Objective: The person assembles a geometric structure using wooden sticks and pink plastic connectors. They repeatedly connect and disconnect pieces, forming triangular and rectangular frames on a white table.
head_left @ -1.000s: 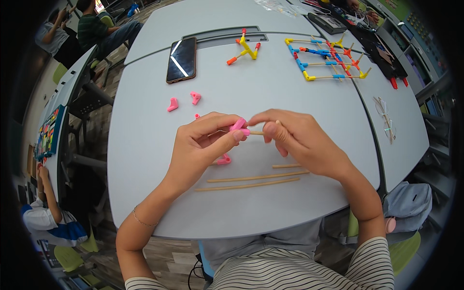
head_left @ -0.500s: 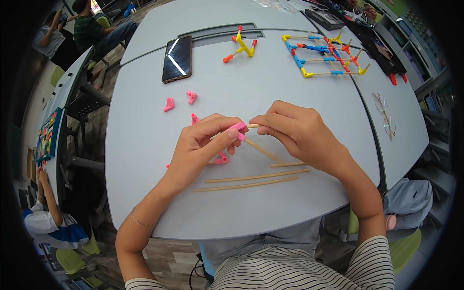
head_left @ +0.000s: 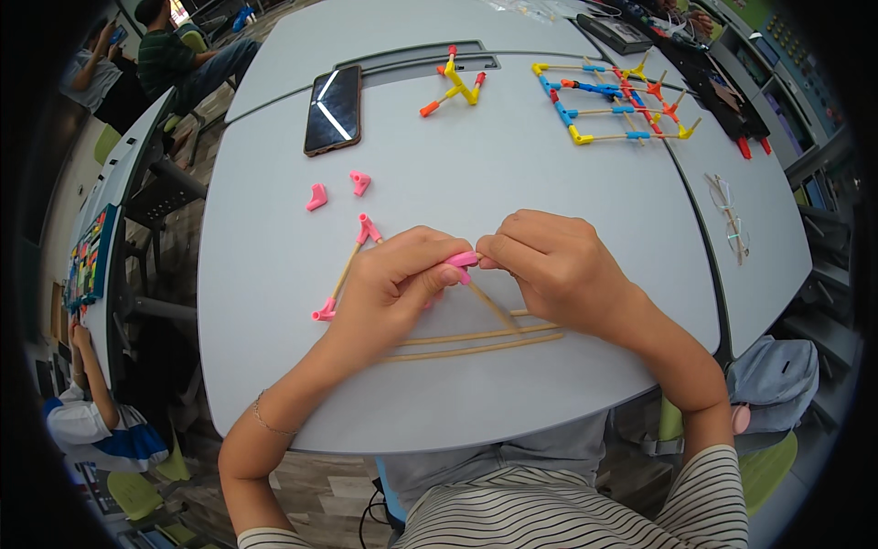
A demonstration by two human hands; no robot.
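Note:
Between thumb and fingers, my left hand (head_left: 389,288) pinches a pink plastic connector (head_left: 463,261). My right hand (head_left: 562,270) is closed on a thin wooden stick whose short visible end meets that connector; the rest is hidden by the fingers. A second wooden stick (head_left: 491,303) slants down from the connector toward the table. Partly behind my left hand lies a joined piece of sticks with a pink corner connector (head_left: 368,229) at its top and another pink corner (head_left: 325,310) below. Loose wooden sticks (head_left: 476,350) lie under my hands. Two loose pink connectors (head_left: 316,197) (head_left: 360,183) sit farther left.
A dark phone (head_left: 334,110) lies at the far left of the table. Beyond my hands stand a small yellow and orange stick model (head_left: 455,84) and a larger multicoloured stick frame (head_left: 613,102). Glasses (head_left: 729,220) rest on the right-hand table. Other people are at the left.
Both hands have moved slightly, and the right fingers have come closer to the connector, leaving less stick showing. The slanting stick has swung steeper. More of the joined pink piece's left side shows.

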